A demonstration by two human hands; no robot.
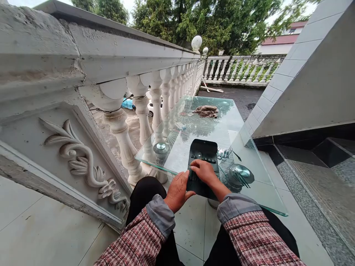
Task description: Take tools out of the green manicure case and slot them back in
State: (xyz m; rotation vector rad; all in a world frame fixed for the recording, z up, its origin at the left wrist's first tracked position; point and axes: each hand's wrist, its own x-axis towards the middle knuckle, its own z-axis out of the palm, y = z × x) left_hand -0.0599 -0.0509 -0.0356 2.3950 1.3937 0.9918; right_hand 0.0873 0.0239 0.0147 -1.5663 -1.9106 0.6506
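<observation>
An unfolded black case (203,147) with rows of small loops inside lies over the near edge of the glass table. My left hand (178,190) grips its lower left side, with the thumb along the bottom part. Over the middle of the case is my right hand (205,171), its fingers curled together at the loops; whatever they hold is hidden. Just right of the case, several small metal tools (223,153), some with finger rings like scissors, lie on the glass. Several thin metal tools (240,176) are nearby, over a round metal table support.
The glass table (177,147) has a crumpled brown cloth (206,111) at its far end and a small packet (180,126) left of centre. A white balustrade (119,125) runs along the left. Dark steps (318,159) and a sloping wall (310,85) stand at the right.
</observation>
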